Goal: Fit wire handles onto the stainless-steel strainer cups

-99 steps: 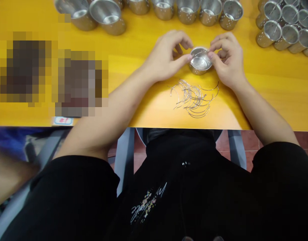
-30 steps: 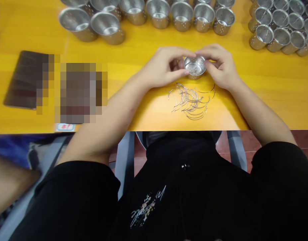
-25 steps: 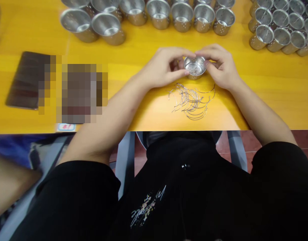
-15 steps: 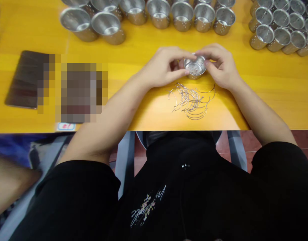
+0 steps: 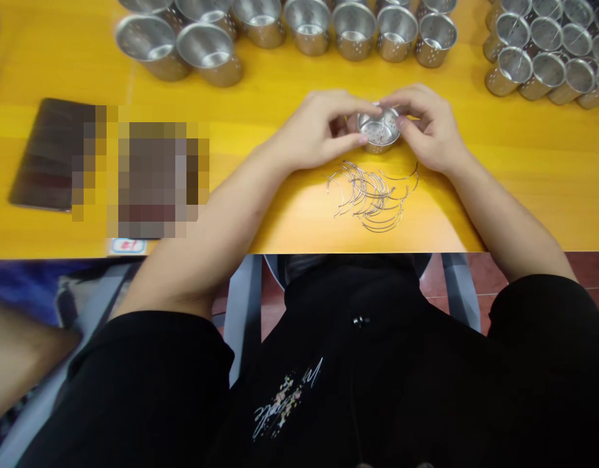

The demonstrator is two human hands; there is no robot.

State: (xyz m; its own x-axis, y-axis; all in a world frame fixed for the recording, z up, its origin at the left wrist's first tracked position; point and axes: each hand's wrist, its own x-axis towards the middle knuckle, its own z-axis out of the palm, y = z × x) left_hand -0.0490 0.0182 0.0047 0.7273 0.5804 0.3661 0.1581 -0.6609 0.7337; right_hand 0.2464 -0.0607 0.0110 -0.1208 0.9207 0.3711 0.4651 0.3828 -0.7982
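Note:
A small perforated metal cup [image 5: 379, 138] stands on the yellow table between my two hands, its open top facing me. My left hand [image 5: 326, 130] is closed around its left side, thumb at the near rim and fingers over the far rim. From the right, my right hand [image 5: 431, 133] pinches the cup's rim with thumb and forefinger. A thin line shows inside the cup; whether it is a wire is hard to make out. Just on the near side of the cup lies a loose pile of thin curved metal wires [image 5: 372, 195].
Rows of larger-looking perforated cups [image 5: 309, 39] line the far side. Another group of cups [image 5: 543, 78], some with wires across, stands at the far right. A dark flat object [image 5: 46, 156] and a blurred-out patch lie left. A small label [image 5: 128, 246] sits at the table's near edge.

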